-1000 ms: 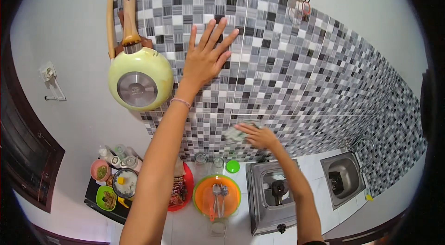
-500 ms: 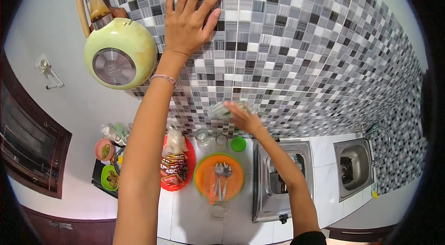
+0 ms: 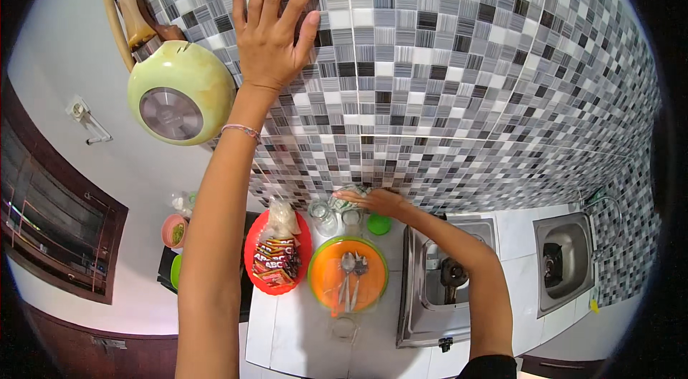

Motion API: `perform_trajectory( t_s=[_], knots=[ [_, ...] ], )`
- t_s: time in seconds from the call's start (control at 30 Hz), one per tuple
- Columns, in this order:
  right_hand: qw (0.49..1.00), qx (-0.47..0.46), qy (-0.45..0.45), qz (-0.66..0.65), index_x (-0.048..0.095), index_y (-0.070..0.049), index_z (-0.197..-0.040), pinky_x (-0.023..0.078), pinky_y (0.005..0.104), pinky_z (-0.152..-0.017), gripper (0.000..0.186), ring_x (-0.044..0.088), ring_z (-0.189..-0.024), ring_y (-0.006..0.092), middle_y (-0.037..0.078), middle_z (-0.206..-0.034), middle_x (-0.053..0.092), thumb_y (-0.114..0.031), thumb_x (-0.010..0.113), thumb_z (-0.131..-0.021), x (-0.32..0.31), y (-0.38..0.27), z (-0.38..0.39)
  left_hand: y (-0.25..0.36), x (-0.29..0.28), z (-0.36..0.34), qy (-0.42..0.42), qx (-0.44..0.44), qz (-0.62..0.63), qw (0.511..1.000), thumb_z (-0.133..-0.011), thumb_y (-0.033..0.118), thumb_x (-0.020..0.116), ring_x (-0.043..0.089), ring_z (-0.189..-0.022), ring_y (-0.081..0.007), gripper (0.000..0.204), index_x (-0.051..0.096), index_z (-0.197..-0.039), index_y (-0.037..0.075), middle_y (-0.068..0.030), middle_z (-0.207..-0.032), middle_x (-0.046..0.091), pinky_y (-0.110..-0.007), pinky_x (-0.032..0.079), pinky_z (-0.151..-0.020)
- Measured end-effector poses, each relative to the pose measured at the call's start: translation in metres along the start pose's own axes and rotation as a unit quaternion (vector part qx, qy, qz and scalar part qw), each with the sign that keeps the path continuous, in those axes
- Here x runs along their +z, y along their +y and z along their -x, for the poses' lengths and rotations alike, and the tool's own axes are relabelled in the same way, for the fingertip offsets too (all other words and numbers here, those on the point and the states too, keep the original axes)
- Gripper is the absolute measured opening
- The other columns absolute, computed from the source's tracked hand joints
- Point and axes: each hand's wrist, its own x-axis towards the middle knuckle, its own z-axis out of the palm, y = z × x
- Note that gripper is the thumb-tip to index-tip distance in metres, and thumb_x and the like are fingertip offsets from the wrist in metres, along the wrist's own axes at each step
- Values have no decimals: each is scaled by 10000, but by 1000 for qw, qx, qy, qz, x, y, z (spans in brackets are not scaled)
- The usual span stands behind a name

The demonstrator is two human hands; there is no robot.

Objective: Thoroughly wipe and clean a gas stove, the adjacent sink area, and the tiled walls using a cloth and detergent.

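Observation:
My left hand [image 3: 271, 49] lies flat high on the tiled wall [image 3: 444, 85], fingers spread and nothing in them. Low on the same wall, just above the counter, my right hand [image 3: 376, 201] holds a pale green-and-white cloth [image 3: 349, 190] against the tiles. Its fingers point left over the cloth, which is partly hidden behind them. Close beneath that hand stand a clear glass jar [image 3: 322, 218], a smaller glass [image 3: 351, 218] and a green lid [image 3: 378, 224].
A light green pan [image 3: 183, 78] hangs left of my left forearm. On the counter are a red tray [image 3: 304, 250] with packets, an orange plate [image 3: 322, 280] with spoons and forks, and a gas stove [image 3: 419, 314]. A sink [image 3: 573, 286] lies far right, bowls [image 3: 173, 231] at left.
My right hand and the cloth have moved down the wall toward the counter, behind the glass jars. My left hand stays flat on the tiles while the whole view shifts slightly.

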Motion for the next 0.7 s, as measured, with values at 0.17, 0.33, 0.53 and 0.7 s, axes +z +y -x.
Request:
perform_trajectory(
  t_s=[0.17, 0.33, 0.53, 0.7],
  knots=[
    [995, -9, -18, -100, 583, -163, -1117, 478, 305, -682, 144, 614, -831, 122, 4, -1114, 620, -237, 544, -1001, -17, 1, 6, 0, 1, 1, 1, 3, 9, 1000, -1054, 358, 507, 307, -1563, -247, 493, 529, -1543, 299, -36, -1685, 370, -482, 100, -1289],
    [982, 2, 102, -157, 610, -168, -1053, 485, 330, -760, 139, 633, -956, 133, 7, -1022, 621, -284, 574, -985, -25, -1, 11, -2, 2, 2, 2, 6, 10, 1000, -1049, 349, 514, 305, -1564, -246, 501, 524, -1547, 300, -31, -1682, 375, -484, 100, -1288],
    [959, 8, 96, -265, 647, -126, -1213, 495, 357, -746, 296, 638, -881, 162, 0, -1118, 642, -304, 592, -983, -15, -4, 7, -2, 2, 0, 4, 11, 7, 1000, -1049, 344, 516, 301, -1564, -249, 501, 520, -1548, 303, -33, -1687, 363, -491, 101, -1286],
    [967, 36, -33, -252, 419, -144, -1437, 507, 397, -737, 449, 650, -790, 207, -6, -1439, 508, -246, 527, -1013, -46, 8, 13, 2, -11, 3, -39, -5, -24, 999, -1064, 351, 480, 292, -1569, -270, 501, 517, -1555, 261, -70, -1692, 351, -508, 120, -1277]
  ],
)
